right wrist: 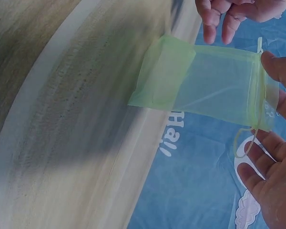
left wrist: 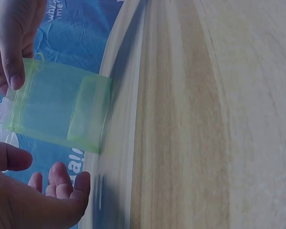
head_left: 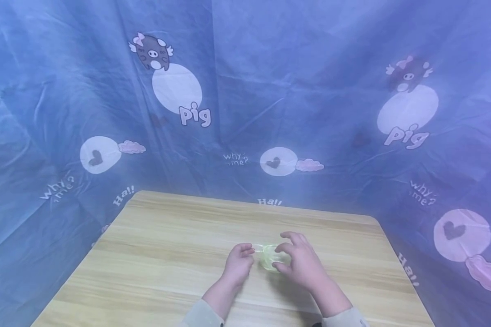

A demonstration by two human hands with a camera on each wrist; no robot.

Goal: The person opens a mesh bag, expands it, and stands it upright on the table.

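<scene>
A sheer light green drawstring pouch (head_left: 269, 259) is held up over the table, between the two hands in the head view. My right hand (head_left: 303, 261) holds it at its gathered-string end, thumb on one face, as the right wrist view also shows. From that end of the pouch (right wrist: 219, 78) hangs a thin loop of string (right wrist: 241, 149). My left hand (head_left: 239, 263) is beside the pouch with relaxed fingers. In the left wrist view a gap lies between this left hand (left wrist: 43, 200) and the pouch (left wrist: 52, 102); whether it touches a string loop is unclear.
The light wood-grain table (head_left: 167, 236) has rounded far corners. Blue cloth (head_left: 245, 91) printed with pigs, hearts and words hangs behind it and at both sides.
</scene>
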